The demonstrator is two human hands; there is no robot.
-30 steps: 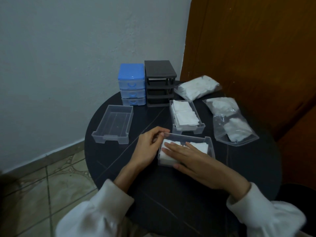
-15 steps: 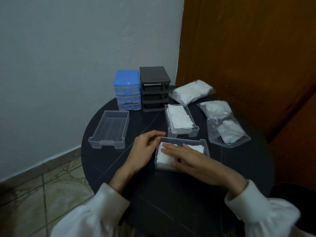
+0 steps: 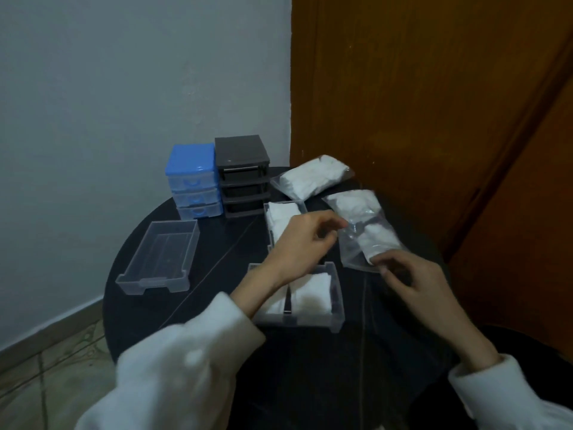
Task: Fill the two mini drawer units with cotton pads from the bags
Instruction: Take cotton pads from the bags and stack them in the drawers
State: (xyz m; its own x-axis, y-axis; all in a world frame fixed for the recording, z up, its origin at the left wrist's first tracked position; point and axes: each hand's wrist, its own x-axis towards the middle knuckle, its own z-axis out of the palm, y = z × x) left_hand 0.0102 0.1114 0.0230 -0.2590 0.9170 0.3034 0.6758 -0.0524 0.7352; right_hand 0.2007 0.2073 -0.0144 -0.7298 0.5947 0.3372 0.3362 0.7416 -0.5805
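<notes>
Both hands reach the half-emptied bag (image 3: 366, 234) near the counter's right edge. The left hand (image 3: 302, 243) has its fingers curled at the bag's side, the right hand (image 3: 412, 274) pinches its near end. Next, judging by this: draw pads out for the near drawer (image 3: 336, 305).

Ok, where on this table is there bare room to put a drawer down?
Bare tabletop lies between the empty drawer and the filled drawers, and along the near edge in front of the near drawer. The right side is crowded: two bags and both hands.

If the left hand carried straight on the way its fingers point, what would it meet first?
Most likely the half-empty plastic bag: the left hand points right toward it, fingertips nearly at the film, though depth is unclear.
</notes>
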